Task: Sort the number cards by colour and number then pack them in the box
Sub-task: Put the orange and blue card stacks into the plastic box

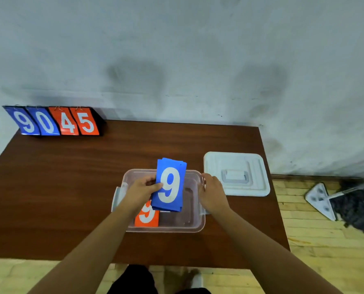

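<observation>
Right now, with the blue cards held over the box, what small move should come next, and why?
Probably lower the blue cards into the bare right half of the box, beside the orange cards. The left hand grips them just above it, the orange cards already lie on the left, and the right hand holds the box's right rim.

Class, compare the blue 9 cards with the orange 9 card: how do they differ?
The blue 9 cards are held above the clear box by the left hand; the orange 9 card lies inside it. The blue 9 shows nearly whole; the orange 9 is partly covered. Both show a white 9.
</observation>
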A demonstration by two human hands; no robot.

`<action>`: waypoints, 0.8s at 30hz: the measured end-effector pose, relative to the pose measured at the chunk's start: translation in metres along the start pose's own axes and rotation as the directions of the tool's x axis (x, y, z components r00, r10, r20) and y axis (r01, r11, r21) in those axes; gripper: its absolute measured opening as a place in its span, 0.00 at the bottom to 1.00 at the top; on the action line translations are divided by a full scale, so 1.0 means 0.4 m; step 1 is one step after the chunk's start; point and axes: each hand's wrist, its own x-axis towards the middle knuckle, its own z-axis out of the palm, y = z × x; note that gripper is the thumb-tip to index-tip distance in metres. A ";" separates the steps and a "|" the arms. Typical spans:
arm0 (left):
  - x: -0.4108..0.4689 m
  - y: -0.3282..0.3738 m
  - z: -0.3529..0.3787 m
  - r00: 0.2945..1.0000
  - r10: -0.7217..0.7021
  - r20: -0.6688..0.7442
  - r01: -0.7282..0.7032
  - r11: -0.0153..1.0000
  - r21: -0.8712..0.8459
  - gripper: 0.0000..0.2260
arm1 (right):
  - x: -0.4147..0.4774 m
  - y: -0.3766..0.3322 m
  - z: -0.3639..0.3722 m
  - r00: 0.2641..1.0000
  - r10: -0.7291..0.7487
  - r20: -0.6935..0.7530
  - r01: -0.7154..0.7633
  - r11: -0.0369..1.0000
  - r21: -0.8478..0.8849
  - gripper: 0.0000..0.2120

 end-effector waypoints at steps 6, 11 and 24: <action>0.013 -0.114 0.054 0.984 -0.170 -0.057 0.177 0.971 0.159 0.08 | -0.015 0.027 0.000 0.999 -0.014 -0.033 0.018 0.991 0.129 0.13; 0.075 -0.169 0.117 0.978 -0.183 -0.104 0.208 0.916 0.342 0.16 | -0.002 0.045 0.002 1.000 -0.025 -0.003 0.025 0.988 0.149 0.15; 0.140 -0.205 0.192 0.987 -0.157 -0.034 0.119 0.573 0.811 0.21 | -0.028 0.086 0.032 0.996 -0.089 -0.005 0.088 0.983 0.162 0.33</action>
